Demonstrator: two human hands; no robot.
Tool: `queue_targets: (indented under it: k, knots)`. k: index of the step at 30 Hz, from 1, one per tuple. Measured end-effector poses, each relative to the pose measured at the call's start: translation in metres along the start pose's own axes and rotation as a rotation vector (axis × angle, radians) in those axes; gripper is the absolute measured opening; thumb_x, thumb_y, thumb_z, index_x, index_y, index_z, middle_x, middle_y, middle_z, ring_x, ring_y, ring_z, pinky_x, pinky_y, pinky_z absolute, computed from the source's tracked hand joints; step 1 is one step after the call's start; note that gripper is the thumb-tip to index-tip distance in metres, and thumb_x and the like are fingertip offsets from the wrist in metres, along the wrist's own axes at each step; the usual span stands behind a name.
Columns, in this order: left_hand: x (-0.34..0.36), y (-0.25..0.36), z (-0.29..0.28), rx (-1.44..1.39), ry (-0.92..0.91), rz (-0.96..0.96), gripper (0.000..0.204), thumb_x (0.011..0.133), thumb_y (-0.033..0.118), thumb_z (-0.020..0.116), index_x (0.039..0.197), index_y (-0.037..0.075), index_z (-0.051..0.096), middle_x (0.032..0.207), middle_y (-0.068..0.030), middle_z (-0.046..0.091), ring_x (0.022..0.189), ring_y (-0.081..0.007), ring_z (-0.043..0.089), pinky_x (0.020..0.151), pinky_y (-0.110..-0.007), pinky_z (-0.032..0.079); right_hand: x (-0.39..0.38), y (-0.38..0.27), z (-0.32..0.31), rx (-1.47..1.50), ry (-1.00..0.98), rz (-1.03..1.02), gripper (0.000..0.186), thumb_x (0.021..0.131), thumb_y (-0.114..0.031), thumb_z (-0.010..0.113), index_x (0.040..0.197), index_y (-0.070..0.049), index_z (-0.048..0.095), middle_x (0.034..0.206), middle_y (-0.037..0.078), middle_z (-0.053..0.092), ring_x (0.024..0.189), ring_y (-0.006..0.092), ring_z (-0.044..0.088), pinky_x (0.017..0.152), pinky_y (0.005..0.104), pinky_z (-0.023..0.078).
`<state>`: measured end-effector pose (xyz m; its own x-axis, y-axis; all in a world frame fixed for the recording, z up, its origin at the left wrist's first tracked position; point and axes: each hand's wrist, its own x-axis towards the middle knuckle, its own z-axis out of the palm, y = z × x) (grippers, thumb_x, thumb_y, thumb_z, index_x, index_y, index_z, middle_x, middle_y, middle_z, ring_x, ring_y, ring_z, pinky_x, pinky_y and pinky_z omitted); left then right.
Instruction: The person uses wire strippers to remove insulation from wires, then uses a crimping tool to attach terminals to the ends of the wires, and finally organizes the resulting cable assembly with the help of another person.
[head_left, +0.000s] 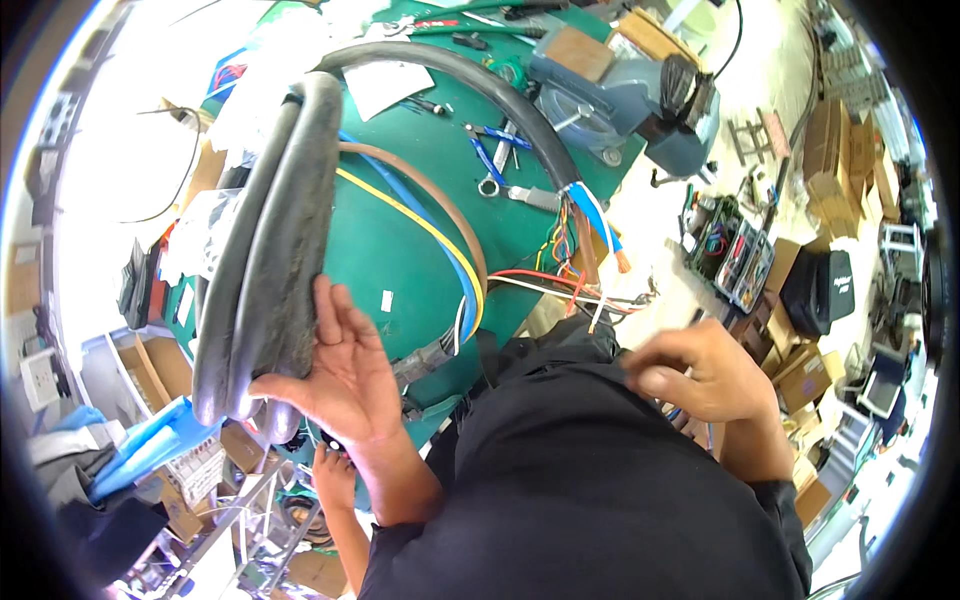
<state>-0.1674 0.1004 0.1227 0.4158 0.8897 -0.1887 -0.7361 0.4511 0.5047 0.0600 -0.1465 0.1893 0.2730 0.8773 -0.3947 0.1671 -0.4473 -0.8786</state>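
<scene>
A thick black cable (280,220) lies bent in heavy loops at the left of the green work surface, with one stretch arching over to the right. My left hand (345,375) is open beside its near end, palm turned up, thumb and fingers against the black sheath. Blue, brown and yellow wires (432,215) curve to the right of the loops. At the arch's right end, stripped wires (595,225) in blue and orange-brown stick out. My right hand (705,375) hovers to the right, fingers loosely bent and apart, nothing visible in it.
Blue-handled pliers (483,150) and a spanner (489,187) lie on the green table (375,250). Beyond stands a grey-blue machine (620,100). An open toolbox (730,255) and cardboard boxes (835,150) are at right. Another person's hand (333,470) shows at lower left.
</scene>
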Motion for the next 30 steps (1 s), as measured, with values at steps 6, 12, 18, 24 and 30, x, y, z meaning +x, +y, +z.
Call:
queue_targets:
  k: [6, 12, 18, 24, 30]
  knots:
    - [-0.006, -0.012, -0.001, 0.081, 0.021, -0.028, 0.097, 0.078, 0.076, 0.052, 0.145, 0.008, 0.037, 0.138, -0.0189, 0.054, 0.120, -0.0275, 0.057, 0.098, -0.037, 0.047, 0.195, -0.006, 0.061, -0.768, 0.032, -0.214, 0.044, 0.088, -0.031, 0.065, 0.114, 0.004, 0.060, 0.112, 0.022, 0.064, 0.109, 0.0373, 0.060, 0.094, 0.0451, 0.046]
    - [-0.011, -0.017, -0.008, 0.211, -0.038, -0.082, 0.105, 0.078, 0.084, 0.035, 0.150, 0.007, 0.030, 0.143, -0.0180, 0.049, 0.131, -0.0279, 0.046, 0.105, -0.042, 0.037, 0.346, 0.022, 0.126, -0.885, -0.059, -0.068, 0.046, 0.086, -0.028, 0.066, 0.119, 0.002, 0.056, 0.114, 0.019, 0.061, 0.105, 0.0336, 0.057, 0.091, 0.0423, 0.046]
    - [0.001, 0.000, 0.000, 0.153, -0.089, -0.065, 0.104, 0.079, 0.084, 0.033, 0.148, 0.006, 0.033, 0.142, -0.0167, 0.050, 0.130, -0.0281, 0.047, 0.104, -0.043, 0.038, 0.425, 0.035, 0.153, -0.684, 0.030, 0.082, 0.037, 0.084, -0.023, 0.065, 0.112, 0.000, 0.060, 0.104, 0.015, 0.062, 0.093, 0.0286, 0.058, 0.082, 0.0392, 0.047]
    - [0.018, 0.029, 0.014, 0.212, 0.022, 0.074, 0.102, 0.079, 0.085, 0.032, 0.133, 0.001, 0.049, 0.117, -0.0156, 0.065, 0.105, -0.0269, 0.062, 0.088, -0.040, 0.048, 0.465, 0.018, 0.133, 0.009, -0.065, 0.260, 0.029, 0.082, -0.018, 0.064, 0.105, -0.001, 0.064, 0.094, 0.012, 0.063, 0.082, 0.0235, 0.058, 0.073, 0.0361, 0.048]
    - [0.028, 0.068, 0.027, 0.066, 0.140, 0.104, 0.094, 0.082, 0.084, 0.033, 0.121, 0.001, 0.055, 0.093, -0.0123, 0.069, 0.085, -0.0235, 0.065, 0.078, -0.036, 0.050, 0.455, -0.009, 0.120, 0.223, -0.194, 0.411, 0.012, 0.078, -0.007, 0.059, 0.088, -0.005, 0.066, 0.076, 0.004, 0.060, 0.060, 0.0129, 0.050, 0.055, 0.0278, 0.043]
